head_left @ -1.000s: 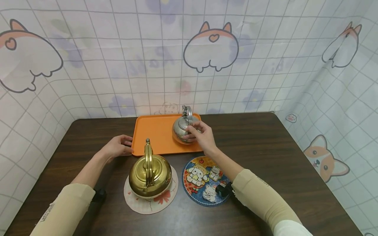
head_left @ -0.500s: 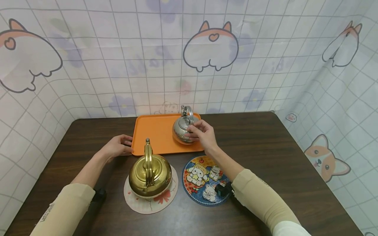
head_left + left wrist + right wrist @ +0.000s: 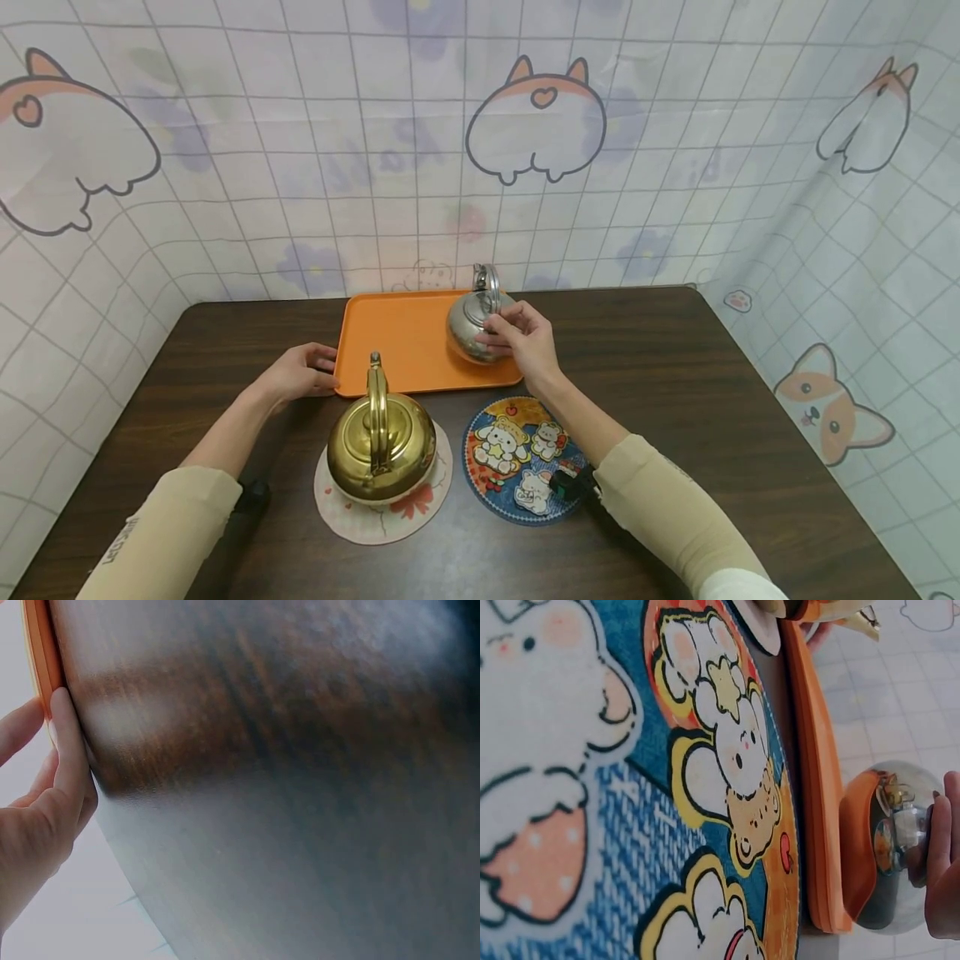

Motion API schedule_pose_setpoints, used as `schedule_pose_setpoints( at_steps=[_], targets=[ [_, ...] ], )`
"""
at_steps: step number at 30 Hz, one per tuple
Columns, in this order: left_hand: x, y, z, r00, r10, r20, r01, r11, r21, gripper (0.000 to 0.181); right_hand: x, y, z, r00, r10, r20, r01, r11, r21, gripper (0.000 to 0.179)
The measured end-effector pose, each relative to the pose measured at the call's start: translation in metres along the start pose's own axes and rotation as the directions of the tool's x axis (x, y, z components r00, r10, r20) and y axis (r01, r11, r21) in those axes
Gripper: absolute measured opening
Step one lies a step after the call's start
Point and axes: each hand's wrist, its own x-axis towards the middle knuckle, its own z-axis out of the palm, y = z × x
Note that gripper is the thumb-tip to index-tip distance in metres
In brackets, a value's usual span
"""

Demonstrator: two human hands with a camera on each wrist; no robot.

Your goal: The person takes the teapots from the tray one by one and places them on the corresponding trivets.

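Observation:
In the head view a silver kettle stands at the right end of an orange tray. My right hand pinches it low on its handle with thumb and fingers; the exact contact is partly hidden. In the right wrist view, the fingers overlap the right side of the shiny kettle. My left hand lies at the tray's left edge, its fingertips touching the outer rim. The left wrist view shows thumb and fingers against that orange rim.
A gold kettle, handle upright, stands on a pale round mat just in front of the tray. To its right lies a blue cartoon mat under the right forearm. The dark wooden table meets a patterned wall covering behind.
Over the last half second the silver kettle has shifted slightly right along the tray, my right hand moving with it. The left hand and the gold kettle have stayed put.

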Motion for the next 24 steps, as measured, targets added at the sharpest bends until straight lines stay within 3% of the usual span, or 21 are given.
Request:
schedule_pose_setpoints(
  at_steps=[6, 11, 19, 24],
  targets=[
    [-0.001, -0.002, -0.001, 1.000, 0.002, 0.008, -0.002, 1.000, -0.004, 0.061, -0.007, -0.004, 0.000, 1.000, -0.002, 0.000, 0.002, 1.000, 0.009, 0.018],
    [0.000, -0.002, -0.001, 1.000, 0.007, 0.006, -0.007, 1.000, -0.003, 0.062, -0.011, -0.009, 0.000, 1.000, -0.015, -0.001, 0.015, 1.000, 0.016, 0.009],
    [0.000, 0.000, -0.002, 1.000, -0.003, -0.001, 0.003, 1.000, 0.003, 0.061, -0.020, -0.017, -0.004, 1.000, -0.026, -0.010, 0.026, 1.000, 0.002, 0.022],
    [0.000, 0.003, -0.001, 1.000, -0.011, -0.004, 0.011, 1.000, -0.007, 0.061, -0.026, -0.020, -0.008, 1.000, -0.024, -0.015, 0.024, 1.000, -0.006, 0.021]
  ],
)
